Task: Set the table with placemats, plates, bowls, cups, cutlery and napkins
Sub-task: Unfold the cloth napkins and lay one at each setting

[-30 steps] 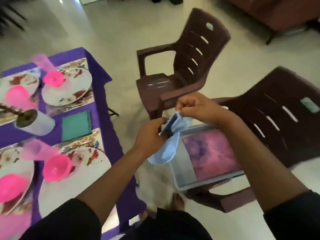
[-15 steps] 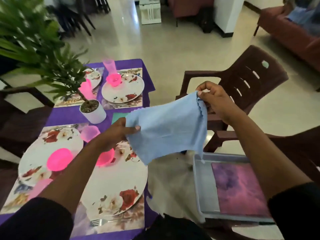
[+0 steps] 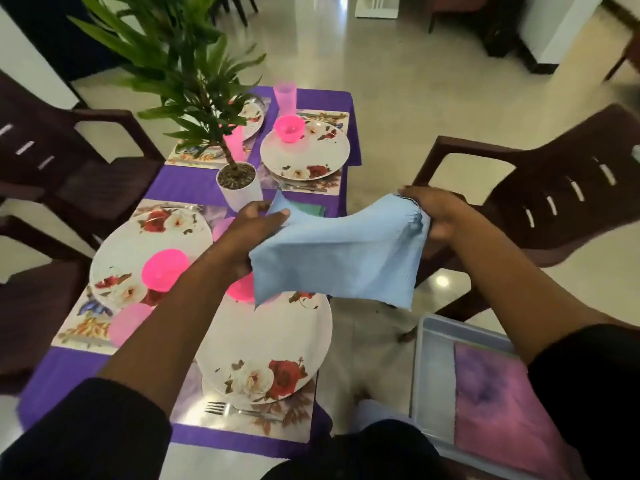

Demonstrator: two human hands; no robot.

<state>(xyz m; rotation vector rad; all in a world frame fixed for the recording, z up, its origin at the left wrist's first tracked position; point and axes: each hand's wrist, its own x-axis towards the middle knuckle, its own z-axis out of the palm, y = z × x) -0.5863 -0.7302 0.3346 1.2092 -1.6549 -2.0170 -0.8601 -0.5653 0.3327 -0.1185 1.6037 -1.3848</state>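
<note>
A light blue cloth napkin (image 3: 337,258) hangs spread between both hands above the table's right edge. My left hand (image 3: 254,225) pinches its left corner and my right hand (image 3: 433,214) grips its right corner. Below it lies a floral plate (image 3: 273,355) on a placemat with a fork (image 3: 239,410) at the near side. A pink bowl (image 3: 165,270) sits on the left floral plate (image 3: 138,244). A far plate (image 3: 304,155) carries another pink bowl (image 3: 289,128), with a pink cup (image 3: 285,97) behind it. A green napkin (image 3: 313,209) lies mid-table, partly hidden.
A potted plant (image 3: 239,183) in a white pot stands at the table's centre on the purple tablecloth (image 3: 187,183). Brown plastic chairs (image 3: 540,199) surround the table. A grey tray (image 3: 433,368) with a pink-purple placemat (image 3: 498,403) rests at my lower right.
The bunched napkin was lifted from over the tray and spread open between both hands. The view swung left onto the table, and the napkin now hangs lower and wider over the near plate.
</note>
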